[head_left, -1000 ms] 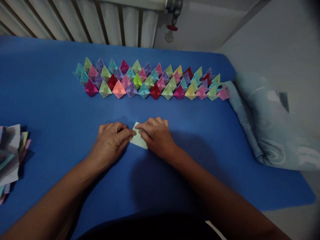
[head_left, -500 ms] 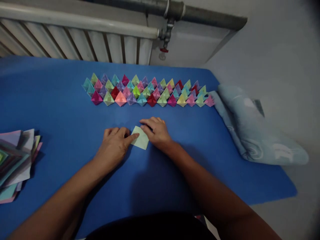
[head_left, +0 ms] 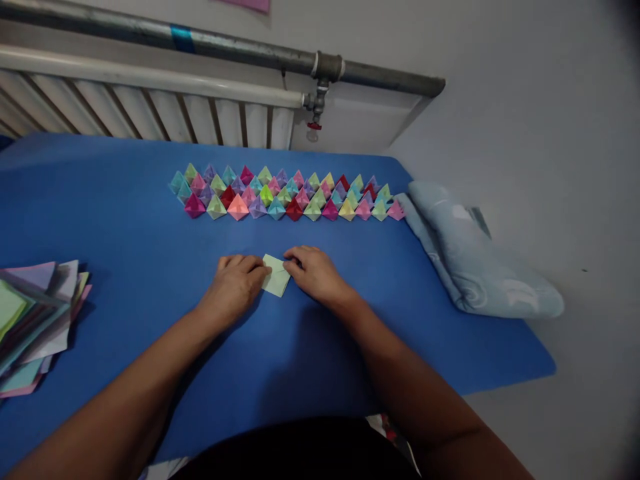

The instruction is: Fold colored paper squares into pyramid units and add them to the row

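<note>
A small folded square of pale green paper [head_left: 275, 281] lies on the blue tabletop [head_left: 200, 387] between my two hands. My left hand [head_left: 238, 283] has its thumb and fingers closed on the paper's left edge. At the upper right corner, my right hand [head_left: 314, 271] pinches the same paper between thumb and forefinger. A crease or flap line runs across the paper near the right thumb. Beyond the hands, several folded paper boats [head_left: 277, 209] in many colours stand packed together in rows.
At the left edge lies a loose stack of coloured paper sheets [head_left: 50, 333]. A folded light blue blanket [head_left: 480, 267] rests along the right side. Behind the table are a white radiator [head_left: 165, 120], a metal pipe [head_left: 250, 53] and a valve with a red handle [head_left: 315, 126].
The camera view has tilted up and shifted slightly. My right fingers have drawn to the paper's right corner, and my left thumb has pulled back towards its left edge.
</note>
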The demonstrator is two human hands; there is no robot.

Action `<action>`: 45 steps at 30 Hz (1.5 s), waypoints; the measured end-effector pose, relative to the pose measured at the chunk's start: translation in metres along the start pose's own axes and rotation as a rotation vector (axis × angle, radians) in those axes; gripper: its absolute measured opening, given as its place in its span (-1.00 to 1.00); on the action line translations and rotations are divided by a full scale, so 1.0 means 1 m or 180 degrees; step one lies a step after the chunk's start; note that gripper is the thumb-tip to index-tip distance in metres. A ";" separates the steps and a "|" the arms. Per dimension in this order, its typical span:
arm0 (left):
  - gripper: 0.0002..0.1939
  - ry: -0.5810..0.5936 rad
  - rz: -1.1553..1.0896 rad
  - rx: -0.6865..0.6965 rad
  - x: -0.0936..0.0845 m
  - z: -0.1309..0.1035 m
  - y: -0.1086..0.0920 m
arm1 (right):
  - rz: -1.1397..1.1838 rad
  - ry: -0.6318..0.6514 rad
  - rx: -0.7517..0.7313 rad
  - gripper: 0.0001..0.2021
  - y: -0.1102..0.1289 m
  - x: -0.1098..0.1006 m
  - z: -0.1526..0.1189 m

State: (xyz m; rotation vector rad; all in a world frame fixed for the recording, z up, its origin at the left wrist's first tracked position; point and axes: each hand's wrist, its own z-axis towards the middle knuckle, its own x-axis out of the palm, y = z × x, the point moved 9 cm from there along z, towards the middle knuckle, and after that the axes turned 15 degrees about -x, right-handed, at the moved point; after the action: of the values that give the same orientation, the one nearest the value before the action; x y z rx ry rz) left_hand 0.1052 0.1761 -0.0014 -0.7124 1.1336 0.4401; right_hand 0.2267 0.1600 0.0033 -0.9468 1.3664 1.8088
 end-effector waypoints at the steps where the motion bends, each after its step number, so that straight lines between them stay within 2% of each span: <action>1: -0.71 -0.0013 -0.0027 -0.0035 0.000 0.001 0.001 | -0.0005 0.0034 0.0062 -0.84 0.001 0.000 0.000; 10: -0.72 -0.0075 -0.0072 -0.0031 -0.001 0.000 0.001 | -0.0235 0.0262 0.0277 -0.96 0.007 0.004 0.001; 15: -0.74 -0.0134 -0.0022 -0.0037 0.000 -0.001 0.003 | 0.0177 0.0343 0.0431 -0.83 0.005 0.011 -0.002; 21: -0.77 -0.0086 -0.0011 -0.0044 0.001 -0.001 0.004 | -0.0237 0.0446 0.0340 -0.77 0.017 0.008 -0.003; 27: -0.79 -0.0053 -0.0204 -0.0279 0.001 0.001 0.011 | 0.0110 0.0385 0.0469 -0.72 0.016 0.010 -0.006; 31: -0.71 0.0167 -0.0501 -0.0630 0.002 0.003 0.021 | 0.0355 0.0293 0.0548 -0.72 0.011 0.013 -0.007; 35: -0.60 0.0407 -0.0621 -0.0804 0.005 0.003 0.025 | 0.0360 0.0257 0.0233 -0.73 0.021 0.014 -0.005; 40: -0.58 0.0364 -0.0921 -0.0732 0.001 0.006 0.029 | 0.0423 0.0089 -0.0309 -0.73 0.041 0.011 -0.005; 43: -0.58 0.0427 -0.1250 -0.0701 -0.001 0.008 0.033 | 0.0597 0.0103 -0.0647 -0.76 0.050 0.010 -0.006; 45: -0.57 0.0562 -0.1592 -0.0841 0.001 0.009 0.039 | 0.0634 0.0122 -0.0847 -0.77 0.054 0.010 -0.006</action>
State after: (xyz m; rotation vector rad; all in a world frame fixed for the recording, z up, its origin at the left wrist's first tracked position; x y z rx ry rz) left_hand 0.0860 0.2095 -0.0111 -1.2482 1.0230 0.1008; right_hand 0.1768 0.1430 0.0192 -1.0142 1.3028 2.1744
